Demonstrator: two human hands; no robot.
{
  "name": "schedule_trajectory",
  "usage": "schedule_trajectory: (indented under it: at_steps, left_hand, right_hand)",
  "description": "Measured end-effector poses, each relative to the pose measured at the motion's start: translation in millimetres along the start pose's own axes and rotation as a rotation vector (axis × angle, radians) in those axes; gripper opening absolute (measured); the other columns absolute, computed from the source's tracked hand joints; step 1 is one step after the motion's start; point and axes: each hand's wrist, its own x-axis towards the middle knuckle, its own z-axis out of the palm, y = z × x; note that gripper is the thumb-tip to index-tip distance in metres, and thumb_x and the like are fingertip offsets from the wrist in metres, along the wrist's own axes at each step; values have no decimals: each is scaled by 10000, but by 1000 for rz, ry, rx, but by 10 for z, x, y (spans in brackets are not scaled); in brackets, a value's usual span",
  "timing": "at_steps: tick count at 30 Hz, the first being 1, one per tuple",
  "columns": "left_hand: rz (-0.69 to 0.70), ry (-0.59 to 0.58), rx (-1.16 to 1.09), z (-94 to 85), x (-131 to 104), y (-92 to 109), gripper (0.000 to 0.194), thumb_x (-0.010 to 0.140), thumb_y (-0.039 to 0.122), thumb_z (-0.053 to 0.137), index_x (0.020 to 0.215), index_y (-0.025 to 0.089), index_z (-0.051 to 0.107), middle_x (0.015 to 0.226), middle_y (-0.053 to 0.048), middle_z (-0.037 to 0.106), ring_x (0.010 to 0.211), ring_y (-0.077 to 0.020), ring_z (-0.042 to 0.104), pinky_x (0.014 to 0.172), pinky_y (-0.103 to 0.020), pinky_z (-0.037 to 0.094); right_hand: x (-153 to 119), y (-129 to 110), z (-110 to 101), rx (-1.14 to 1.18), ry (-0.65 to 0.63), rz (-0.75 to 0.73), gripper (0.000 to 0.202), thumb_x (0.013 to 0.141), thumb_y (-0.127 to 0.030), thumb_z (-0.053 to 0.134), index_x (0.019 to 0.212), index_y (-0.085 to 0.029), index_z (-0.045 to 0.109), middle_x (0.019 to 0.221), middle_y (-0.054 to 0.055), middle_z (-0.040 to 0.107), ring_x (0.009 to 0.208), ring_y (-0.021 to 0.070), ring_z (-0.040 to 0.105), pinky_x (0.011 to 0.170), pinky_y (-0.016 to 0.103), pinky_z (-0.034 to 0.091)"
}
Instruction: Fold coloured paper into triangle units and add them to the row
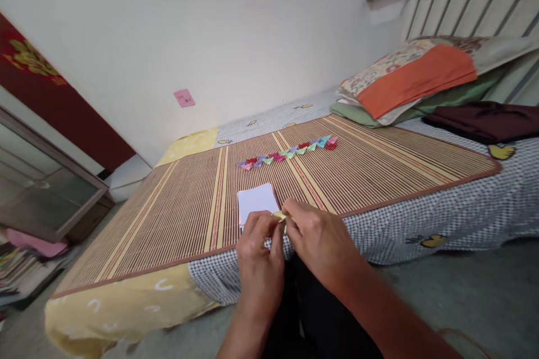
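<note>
Between my two hands is a small piece of pale yellow paper (279, 215), partly covered by my fingers. My left hand (261, 247) pinches it from the left with thumb and forefinger. From the right, my right hand (314, 235) grips the same paper, its fingers curled close to the left ones. Just beyond my hands lies a stack of white and coloured paper sheets (256, 202) on the striped mat. Farther back, several small folded paper pieces (290, 152) in pink, green, red, blue and purple lie in a long row.
The striped mat (181, 219) covers most of the bed, over a checked sheet (404, 235). At the right are stacked pillows (416, 78) and a dark folded cloth (484, 120). A pink note (184, 97) is on the wall. A glass-fronted cabinet (46, 179) stands left.
</note>
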Motion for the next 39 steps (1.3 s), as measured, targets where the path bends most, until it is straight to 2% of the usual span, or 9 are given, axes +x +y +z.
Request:
schedule_trajectory:
  at_steps: [4,7,11,16,20,23,29,33,39]
  left_hand:
    - [-47,-12,-53,-1,25,-30,148,932,110,590,860,209,675,876,-21,652,832,-173,626,737,-279,481]
    - [-120,-35,-106,3,26,-43,133,945,141,582,878,213,670,863,-13,654,817,-169,626,742,-279,480]
    - [-284,-76,-317,-10,13,-40,77,949,218,605,1012,234,646,899,-5,681,787,-159,642,710,-265,500]
    - [-366,-149,-432,-40,23,-11,128,958,279,605,1063,216,641,874,-10,681,711,-138,601,658,-245,489]
    - [-384,-137,-488,-57,50,-6,175,980,322,557,1066,197,645,953,-44,695,809,-162,636,769,-294,524]
    - [-424,-132,-442,-81,81,-27,201,975,347,552,1050,187,648,908,-44,686,782,-169,629,744,-307,525]
    - [-448,-276,-306,-174,189,-55,133,929,265,576,891,179,671,843,-35,715,712,-170,624,673,-289,496]
    - [-418,-326,-175,-227,218,-24,179,915,189,524,862,192,694,820,-32,723,742,-190,651,680,-291,472]
    - [-342,-233,69,-199,158,62,134,880,98,517,861,230,525,702,16,621,638,-175,585,624,-286,374]
  right_hand:
    - [0,14,19,17,105,-68,171,912,-80,567,784,-180,619,873,71,611,825,228,577,700,329,418]
    - [23,21,27,72,141,-87,187,910,-70,559,762,-169,618,867,74,585,846,232,547,755,356,442]
    - [37,37,33,92,150,-81,168,886,-64,599,747,-158,610,868,74,575,850,234,531,765,369,441]
    - [20,36,28,147,147,-88,127,867,-45,637,792,-146,654,877,68,563,859,229,533,760,355,441]
    - [22,30,21,161,163,-124,159,893,-55,621,769,-146,657,871,67,556,849,220,524,758,348,431]
    - [29,32,23,119,146,-147,196,913,-65,604,742,-147,652,874,74,564,852,222,519,760,352,424]
    - [-3,13,72,25,184,-251,197,891,-25,590,747,-150,640,857,68,577,812,219,503,743,364,408]
    - [-27,-26,89,15,185,-276,217,859,15,592,726,-154,619,827,54,568,781,208,502,705,350,397]
    - [-24,-47,72,18,173,-260,186,886,-46,619,735,-155,633,836,64,586,798,222,523,708,360,408]
